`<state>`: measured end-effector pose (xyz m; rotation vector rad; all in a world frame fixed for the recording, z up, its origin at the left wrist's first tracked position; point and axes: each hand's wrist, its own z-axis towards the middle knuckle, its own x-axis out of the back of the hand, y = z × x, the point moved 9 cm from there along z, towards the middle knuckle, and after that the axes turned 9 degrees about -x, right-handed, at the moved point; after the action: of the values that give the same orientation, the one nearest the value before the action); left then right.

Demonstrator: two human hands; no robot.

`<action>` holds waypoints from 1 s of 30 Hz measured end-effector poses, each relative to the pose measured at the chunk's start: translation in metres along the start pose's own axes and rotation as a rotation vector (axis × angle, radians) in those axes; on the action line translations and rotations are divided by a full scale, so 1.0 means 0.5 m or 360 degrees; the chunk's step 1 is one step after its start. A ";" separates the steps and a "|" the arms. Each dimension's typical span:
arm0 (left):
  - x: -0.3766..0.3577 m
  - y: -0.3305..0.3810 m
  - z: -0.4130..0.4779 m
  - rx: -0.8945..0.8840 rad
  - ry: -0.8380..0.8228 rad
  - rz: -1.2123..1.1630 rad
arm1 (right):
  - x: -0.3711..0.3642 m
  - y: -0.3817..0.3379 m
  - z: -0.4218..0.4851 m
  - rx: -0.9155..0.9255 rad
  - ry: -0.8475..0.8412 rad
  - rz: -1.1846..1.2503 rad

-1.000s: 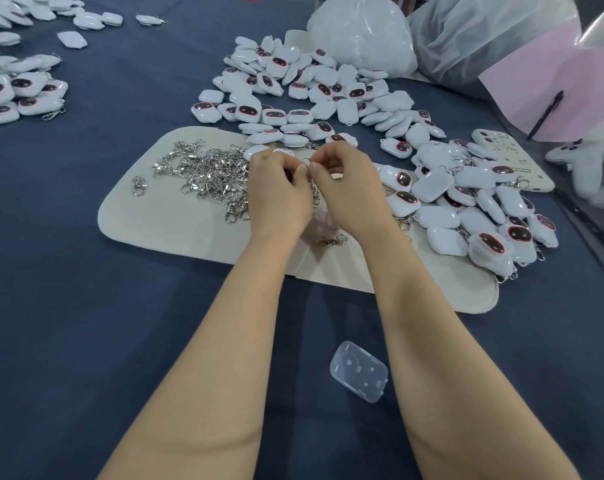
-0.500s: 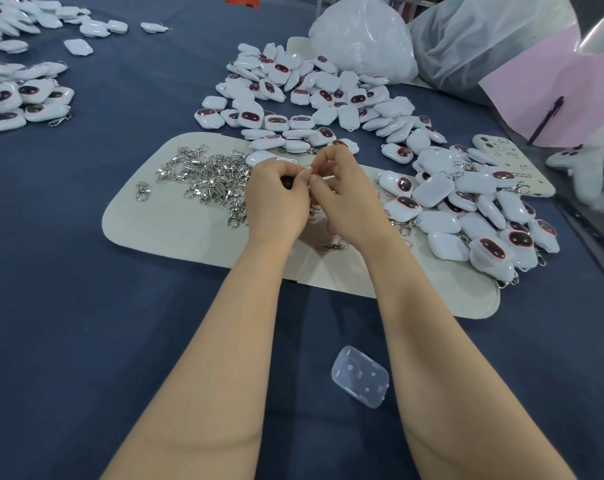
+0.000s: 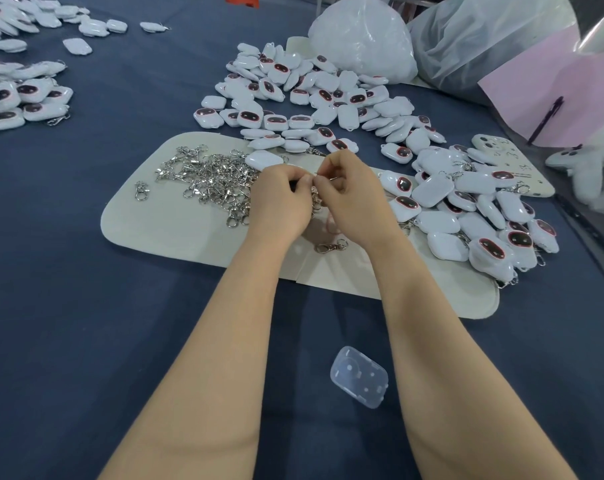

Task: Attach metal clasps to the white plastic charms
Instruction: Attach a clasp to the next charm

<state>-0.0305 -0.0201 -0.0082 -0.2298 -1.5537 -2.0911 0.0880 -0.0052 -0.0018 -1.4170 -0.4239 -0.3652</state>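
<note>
My left hand point(image 3: 279, 202) and right hand point(image 3: 354, 202) stayed together, fingers point(image 3: 307, 181) still pinching one metal clasp point(image 3: 316, 197). Two stray clasps point(image 3: 331, 245) lay apart, plus one clear case point(image 3: 359, 375).

Bare blue surface point(image 3: 86, 306) left and near side: open passage. Clasp heap point(image 3: 217, 181) blocks mat's point(image 3: 169, 233) far left, charm heaps point(image 3: 466, 209) crowd right (clear case point(image 3: 359, 375) lies between forearms).

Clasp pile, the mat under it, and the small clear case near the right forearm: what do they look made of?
Clasps: metal, it seems, with a bright silvery polish and sharp glints.
Mat: probably felt or thin foam; cream, matt, no shine, soft rounded edge.
Clear case: thin moulded plastic, translucent and slightly frosted; the blue cloth shows through it.
</note>
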 end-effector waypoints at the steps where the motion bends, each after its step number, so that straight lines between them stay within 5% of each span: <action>1: -0.001 0.005 -0.001 -0.0033 -0.0010 0.0042 | 0.006 0.000 0.000 0.0003 0.0031 -0.0033; 13: -0.005 0.012 -0.003 -0.0090 0.0019 0.0281 | 0.021 -0.002 0.003 -0.0017 0.0104 -0.0076; 30: 0.016 0.007 -0.008 0.0060 0.0281 -0.0056 | 0.016 -0.022 -0.009 0.0080 0.0263 -0.0085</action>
<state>-0.0349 -0.0270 -0.0032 -0.0035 -1.4996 -2.0463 0.0900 -0.0110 0.0113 -1.3173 -0.3343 -0.5082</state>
